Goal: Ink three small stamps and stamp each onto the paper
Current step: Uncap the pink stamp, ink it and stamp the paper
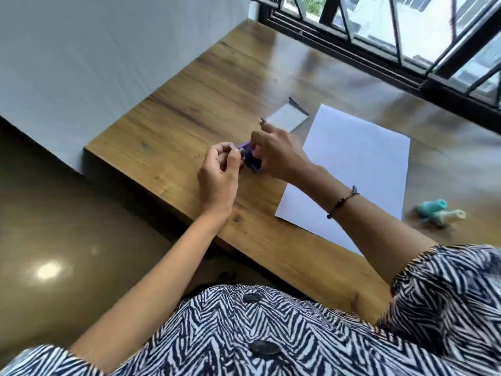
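A small purple ink pad [253, 161] with a raised lid sits on the wooden table [168, 126], left of a blank white sheet of paper [352, 169]. My left hand [219, 172] pinches its left edge with the fingers curled. My right hand [273, 153] is over its right side, gripping the pad, with a small dark piece sticking out above the fingers; blur hides what that piece is. Two small stamps, one teal [431, 207] and one cream [447, 217], lie on the table right of the paper.
A clear plastic packet with a dark strip [288, 116] lies beyond the hands, by the paper's far left corner. A barred window [406, 36] runs along the table's far edge. The table's left edge drops to a shiny floor [54, 240].
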The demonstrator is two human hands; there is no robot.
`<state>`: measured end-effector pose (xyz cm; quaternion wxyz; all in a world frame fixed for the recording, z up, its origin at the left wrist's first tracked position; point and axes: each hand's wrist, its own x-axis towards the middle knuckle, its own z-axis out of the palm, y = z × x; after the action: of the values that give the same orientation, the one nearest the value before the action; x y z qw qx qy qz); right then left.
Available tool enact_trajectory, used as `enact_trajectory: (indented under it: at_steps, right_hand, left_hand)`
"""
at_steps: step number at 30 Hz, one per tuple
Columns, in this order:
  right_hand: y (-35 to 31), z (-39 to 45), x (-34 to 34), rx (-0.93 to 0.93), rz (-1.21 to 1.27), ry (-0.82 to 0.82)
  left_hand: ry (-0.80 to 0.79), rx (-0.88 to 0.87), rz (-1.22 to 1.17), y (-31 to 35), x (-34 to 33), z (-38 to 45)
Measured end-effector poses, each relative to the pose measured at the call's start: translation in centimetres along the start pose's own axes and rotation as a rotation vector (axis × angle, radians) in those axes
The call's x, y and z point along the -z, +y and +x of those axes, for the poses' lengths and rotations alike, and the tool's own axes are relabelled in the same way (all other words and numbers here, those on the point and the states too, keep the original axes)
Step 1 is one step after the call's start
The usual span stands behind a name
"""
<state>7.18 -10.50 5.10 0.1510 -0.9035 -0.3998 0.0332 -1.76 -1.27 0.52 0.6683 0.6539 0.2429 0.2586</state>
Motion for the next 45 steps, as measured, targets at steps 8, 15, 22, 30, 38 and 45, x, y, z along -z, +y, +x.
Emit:
enact_trajectory:
  at_steps: [8,15,22,30,38,45]
  right_hand:
    - [1.4,1.0,0.3,-0.078,0.019,0.053]
    - [3.6,-0.6,1.5,-0.338,0.497,0.419]
    - [7.5,-10.0,0.0,-0.517,1.021,0.705]
    - [5.3,-16.6,-0.4,-0.415,1.054,0.544]
    - [4.5,-24.1,-0.5,-0.519,1.136,0.551]
    - [4.7,-24.0,0.8,-0.602,1.148,0.515]
  left_hand:
    - [-0.006,-0.031,-0.024,0.9,0.0,-0.8]
    - [-0.084,-0.051,-0.064,1.0,-1.6,-2.2]
    - [-0.236,-0.030,-0.116,1.6,-5.2,-3.7]
    - [-0.365,-0.004,-0.050,2.9,-8.5,-3.3]
    - [-0.492,-0.037,0.143,2.1,-7.9,-5.2]
    - [-0.613,-0.269,0.380,1.8,-5.8,-7.2]
